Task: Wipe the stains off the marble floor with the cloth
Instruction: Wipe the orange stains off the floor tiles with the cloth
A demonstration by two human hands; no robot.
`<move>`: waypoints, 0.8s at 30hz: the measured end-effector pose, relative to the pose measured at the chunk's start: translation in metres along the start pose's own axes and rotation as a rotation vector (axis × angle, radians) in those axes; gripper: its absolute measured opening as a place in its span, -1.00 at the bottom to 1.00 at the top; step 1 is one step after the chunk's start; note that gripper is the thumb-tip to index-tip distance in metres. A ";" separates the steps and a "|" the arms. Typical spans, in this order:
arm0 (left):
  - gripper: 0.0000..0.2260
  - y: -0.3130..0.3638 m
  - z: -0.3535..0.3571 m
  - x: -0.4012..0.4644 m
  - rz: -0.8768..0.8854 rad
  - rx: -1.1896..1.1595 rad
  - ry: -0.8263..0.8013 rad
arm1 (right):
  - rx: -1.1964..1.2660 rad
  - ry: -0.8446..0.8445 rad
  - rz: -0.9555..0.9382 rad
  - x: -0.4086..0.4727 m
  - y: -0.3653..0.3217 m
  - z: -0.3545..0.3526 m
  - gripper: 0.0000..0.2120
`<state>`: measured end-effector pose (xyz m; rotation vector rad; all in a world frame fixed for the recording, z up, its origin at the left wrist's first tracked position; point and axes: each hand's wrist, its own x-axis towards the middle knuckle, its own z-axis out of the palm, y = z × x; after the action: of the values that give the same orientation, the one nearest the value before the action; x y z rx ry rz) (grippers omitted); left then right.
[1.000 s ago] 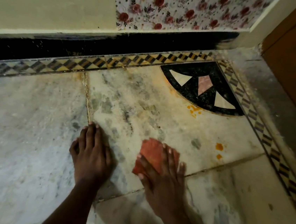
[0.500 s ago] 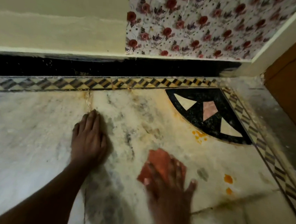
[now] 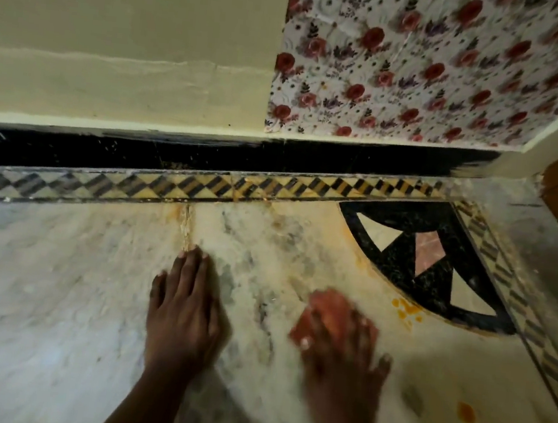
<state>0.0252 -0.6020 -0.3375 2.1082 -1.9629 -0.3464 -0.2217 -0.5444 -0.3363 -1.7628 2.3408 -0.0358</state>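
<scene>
Corner of a room: marble floor [image 3: 55, 291], pale with grey veining and yellowish staining, edged by a checkered border strip [image 3: 204, 186] and a black skirting below a cream wall.

Cloth [image 3: 323, 314]: small, orange-red, lying flat on the marble under the right hand [image 3: 342, 349]. Judged soft, light and limp; it should slide easily on polished stone and bunch if pushed from one edge. Best held by flat pressure over its middle, not by a pinch at a corner.

Right grip: fingers spread and laid flat over the cloth, pressing it down; motion blur hides whether any fingertip curls round an edge. Left hand [image 3: 184, 308]: flat on bare marble just to the left of the cloth hand, fingers straight and together, holding nothing, apparently a prop.

Beyond and right of the cloth grip: orange spots [image 3: 405, 309] beside the black inlaid fan [image 3: 435, 286]. Nearer and right: more orange spots [image 3: 466, 413]. Neither patch yet wiped.
</scene>
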 end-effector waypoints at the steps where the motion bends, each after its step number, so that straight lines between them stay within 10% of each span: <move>1: -0.37 0.001 0.001 -0.001 -0.003 0.007 -0.007 | 0.033 -0.027 0.116 0.028 -0.001 -0.005 -0.51; 5: -0.37 0.002 0.004 0.003 -0.016 0.032 -0.023 | 0.153 -0.058 0.169 0.139 -0.067 -0.016 -0.45; 11: -0.39 0.006 -0.002 0.002 -0.043 0.025 -0.034 | -0.040 -0.118 -0.547 0.092 -0.082 -0.003 -0.46; 19: -0.36 0.005 0.005 0.002 -0.032 0.047 -0.060 | 0.144 -0.064 0.160 0.213 -0.088 -0.029 -0.35; 24: -0.36 0.006 0.004 0.003 -0.038 0.049 -0.049 | 0.035 -0.180 -0.473 0.174 -0.182 -0.013 -0.33</move>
<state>0.0188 -0.6059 -0.3393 2.1898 -1.9805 -0.3639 -0.0970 -0.7632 -0.3240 -2.1593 1.7501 0.0084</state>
